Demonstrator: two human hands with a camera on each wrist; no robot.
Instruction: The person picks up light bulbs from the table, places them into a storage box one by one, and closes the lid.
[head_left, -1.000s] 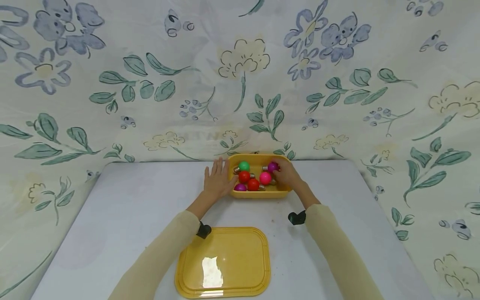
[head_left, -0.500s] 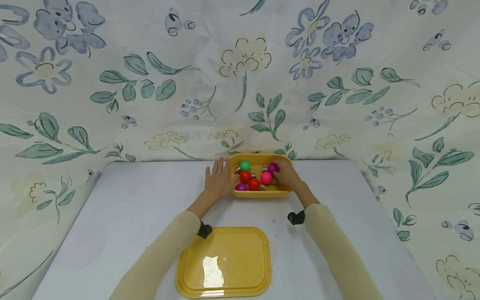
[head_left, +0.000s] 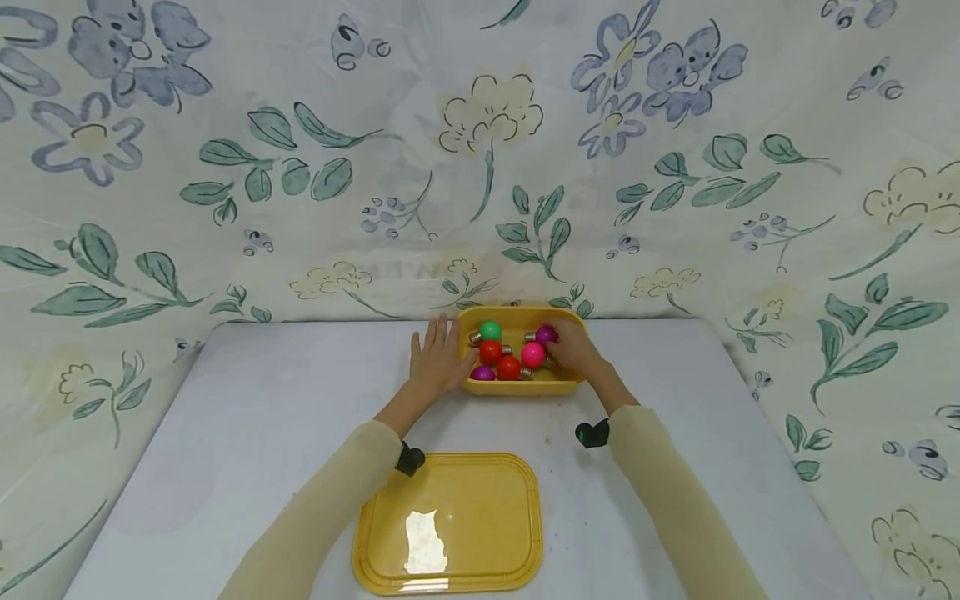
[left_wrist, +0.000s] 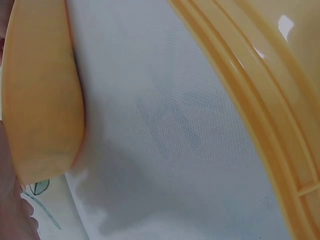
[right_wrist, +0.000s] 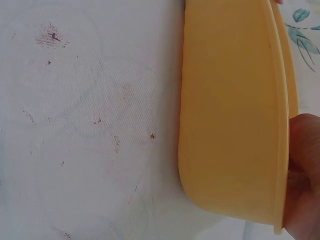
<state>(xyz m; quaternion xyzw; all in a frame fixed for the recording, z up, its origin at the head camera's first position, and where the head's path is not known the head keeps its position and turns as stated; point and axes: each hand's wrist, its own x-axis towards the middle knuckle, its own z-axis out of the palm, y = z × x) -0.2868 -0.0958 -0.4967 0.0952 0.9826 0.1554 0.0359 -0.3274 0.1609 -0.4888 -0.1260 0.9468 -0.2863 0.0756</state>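
Left hand (head_left: 437,358) at bin (head_left: 525,388) edge — table (head_left: 495,427) separates tray (head_left: 480,508).

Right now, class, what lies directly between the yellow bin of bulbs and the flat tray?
Bare white tabletop only, between the bin and the tray; the head view shows it.

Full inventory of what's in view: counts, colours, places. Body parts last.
Bin: 1, yellow, far edge of table
Green bulb: 1, green, back left in bin
Red bulbs: 2, red, left and middle of bin
Pink bulb: 1, pink, right of middle in bin
Purple bulbs: 2, purple, front left and right end of bin
Tray: 1, yellow, near side of table
Table: 1, white, under both
Floral cloth: 1, whitish, behind table
Wrist pieces: 2, dark, one per wrist
Sleeves: 2, beige, on the arms
Left hand: 1, bare, at bin's left end
Right hand: 1, bare, fingers on right-end purple bulb
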